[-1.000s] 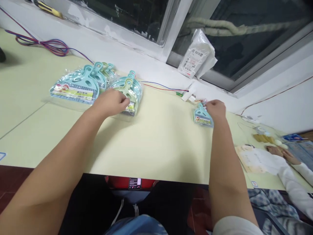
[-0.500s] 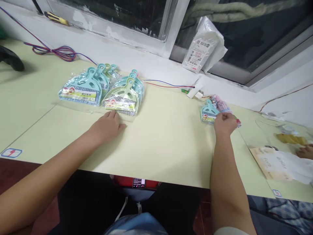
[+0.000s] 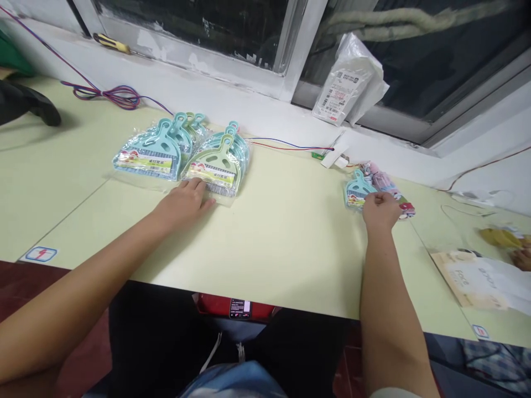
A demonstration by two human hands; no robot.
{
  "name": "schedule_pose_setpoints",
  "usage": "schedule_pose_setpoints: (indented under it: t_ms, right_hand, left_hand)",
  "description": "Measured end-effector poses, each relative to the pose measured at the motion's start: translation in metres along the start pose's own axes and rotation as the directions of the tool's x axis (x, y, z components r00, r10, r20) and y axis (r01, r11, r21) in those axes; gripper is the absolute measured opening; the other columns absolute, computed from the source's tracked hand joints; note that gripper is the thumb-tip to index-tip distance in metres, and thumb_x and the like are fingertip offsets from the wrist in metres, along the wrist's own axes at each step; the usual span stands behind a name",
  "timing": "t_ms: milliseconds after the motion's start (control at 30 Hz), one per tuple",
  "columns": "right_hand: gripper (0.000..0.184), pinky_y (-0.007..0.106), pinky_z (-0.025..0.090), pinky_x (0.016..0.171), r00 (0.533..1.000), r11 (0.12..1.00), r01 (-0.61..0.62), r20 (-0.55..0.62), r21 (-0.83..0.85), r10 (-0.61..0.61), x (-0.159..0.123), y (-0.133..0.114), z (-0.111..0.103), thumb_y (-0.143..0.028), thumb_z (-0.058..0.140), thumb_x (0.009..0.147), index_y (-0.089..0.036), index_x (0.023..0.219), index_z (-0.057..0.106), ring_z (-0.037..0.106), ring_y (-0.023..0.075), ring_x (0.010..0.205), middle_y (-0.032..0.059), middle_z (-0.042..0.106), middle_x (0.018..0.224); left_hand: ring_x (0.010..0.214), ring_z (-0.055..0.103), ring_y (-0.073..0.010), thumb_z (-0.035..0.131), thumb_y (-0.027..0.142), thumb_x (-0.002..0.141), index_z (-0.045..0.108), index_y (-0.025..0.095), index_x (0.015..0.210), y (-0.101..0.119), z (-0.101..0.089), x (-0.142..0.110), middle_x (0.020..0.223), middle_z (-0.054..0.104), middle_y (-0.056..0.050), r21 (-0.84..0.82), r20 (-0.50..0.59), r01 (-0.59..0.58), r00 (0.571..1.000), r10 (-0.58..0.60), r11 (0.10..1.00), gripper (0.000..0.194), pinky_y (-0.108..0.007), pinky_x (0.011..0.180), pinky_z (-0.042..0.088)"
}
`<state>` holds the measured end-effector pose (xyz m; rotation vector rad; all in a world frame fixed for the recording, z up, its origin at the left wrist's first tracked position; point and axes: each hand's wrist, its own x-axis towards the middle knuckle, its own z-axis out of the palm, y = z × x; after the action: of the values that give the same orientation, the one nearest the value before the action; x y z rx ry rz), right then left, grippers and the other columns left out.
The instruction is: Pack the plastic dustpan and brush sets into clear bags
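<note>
In the head view, a green mini dustpan and brush set [image 3: 222, 160] in a clear bag lies on top of similar blue sets at the left. My left hand [image 3: 182, 202] rests at its lower edge, fingers stretched out over the plastic. Beside it is another pile, topped by a blue dustpan and brush set [image 3: 151, 146]. Far to the right, my right hand [image 3: 380, 210] has its fingers pinched together at the lower right edge of a smaller-looking bagged blue dustpan set [image 3: 357, 188]. The hand hides part of that bag.
Patterned pink fabric [image 3: 381, 179] lies behind my right hand. Coiled red-blue wire [image 3: 120, 98] and a yellow screwdriver [image 3: 112, 43] are at the back left. A wrapped white packet [image 3: 340, 88] leans on the window. Another person's hand [image 3: 521, 257] shows near a printed bag [image 3: 468, 279].
The camera view has shifted slightly. My left fingers have slid a little further onto the green set's bag. My right hand stays at the blue set.
</note>
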<state>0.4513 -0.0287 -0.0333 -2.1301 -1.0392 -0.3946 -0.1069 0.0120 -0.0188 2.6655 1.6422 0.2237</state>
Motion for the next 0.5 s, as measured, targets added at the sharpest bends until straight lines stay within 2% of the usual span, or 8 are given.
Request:
schedule_pose_setpoints:
  t_ms: [167,233,333,433,500]
  right_hand:
    - [0.022,0.041,0.051,0.086,1.0,0.999,0.018,0.019,-0.041,-0.017,0.001,-0.001,-0.003,-0.029,0.053,0.086,-0.016,0.091,0.07,0.067,0.0276,0.08,0.013,0.074,0.083]
    - [0.023,0.042,0.051,0.088,1.0,0.997,0.018,0.022,-0.08,-0.016,0.003,0.002,-0.005,-0.027,0.052,0.087,-0.015,0.094,0.07,0.067,0.0283,0.083,0.0145,0.074,0.087]
    - [0.026,0.044,0.05,0.091,0.999,0.99,-0.013,0.033,-0.142,0.018,0.006,0.009,-0.006,-0.026,0.051,0.088,-0.014,0.098,0.072,0.067,0.0299,0.088,0.0166,0.075,0.092]
    - [0.03,0.046,0.05,0.094,0.992,0.981,-0.03,0.115,-0.191,0.053,0.005,0.016,-0.003,-0.033,0.056,0.087,-0.013,0.104,0.073,0.067,0.0318,0.094,0.0183,0.075,0.099]
    - [0.037,0.047,0.047,0.101,0.984,0.977,0.035,0.176,-0.212,0.003,0.003,0.018,0.0,-0.04,0.061,0.087,-0.013,0.108,0.073,0.066,0.0329,0.105,0.0201,0.074,0.108]
  left_hand:
    - [0.132,0.054,-0.0404,0.029,0.046,0.104,0.06,0.011,0.135,0.005,-0.006,-0.005,0.145,0.058,-0.022,0.029,-0.035,-0.015,0.999,0.016,0.999,0.057,-0.053,0.104,0.049]
    - [0.124,0.061,-0.0398,0.028,0.047,0.104,0.065,0.013,0.129,0.014,-0.016,-0.008,0.133,0.065,-0.021,0.07,-0.035,0.006,0.999,-0.003,0.998,0.056,-0.051,0.098,0.051]
    - [0.103,0.07,-0.0371,0.031,0.051,0.104,0.072,0.019,0.112,0.039,-0.036,0.0,0.105,0.074,-0.017,0.09,0.016,0.021,1.0,-0.022,0.996,0.053,-0.046,0.081,0.053]
    - [0.091,0.071,-0.0326,0.034,0.05,0.104,0.074,0.019,0.097,0.075,-0.047,0.025,0.096,0.075,-0.013,-0.008,-0.028,-0.096,0.995,0.096,0.995,0.051,-0.04,0.072,0.048]
    - [0.085,0.071,-0.0303,0.034,0.045,0.104,0.072,0.018,0.086,0.099,-0.042,0.045,0.087,0.074,-0.012,-0.061,-0.076,-0.183,0.981,0.178,0.981,0.05,-0.038,0.066,0.043]
